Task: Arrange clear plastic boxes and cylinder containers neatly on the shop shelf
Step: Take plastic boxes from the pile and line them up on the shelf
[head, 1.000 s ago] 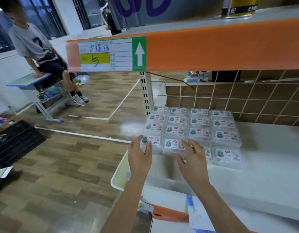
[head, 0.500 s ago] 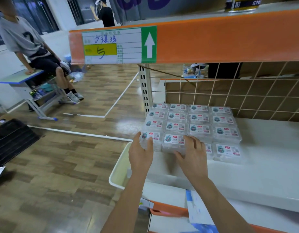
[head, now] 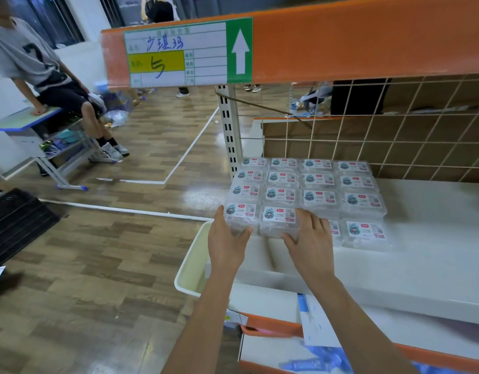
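Observation:
Several clear plastic boxes [head: 319, 197] with white labels stand in tidy rows at the left end of the white shelf [head: 427, 255]. My left hand [head: 226, 242] lies with straight fingers against the left and front side of the front-left box [head: 241, 211]. My right hand [head: 311, 245] has its fingers laid over the right side of the second front box [head: 278, 215], thumb at its front face. Both hands press the front boxes between them. No cylinder container shows.
An orange shelf beam [head: 341, 41] with a price label hangs just above. A wire grid [head: 394, 136] backs the shelf. A cream tub [head: 191, 263] sits below the shelf's left end. A person [head: 44, 74] sits on a desk at far left; black crate [head: 14, 222] on the floor.
Both hands slid forward from the front of the stack onto the two front-left boxes and now squeeze them. The camera moved closer to the shelf.

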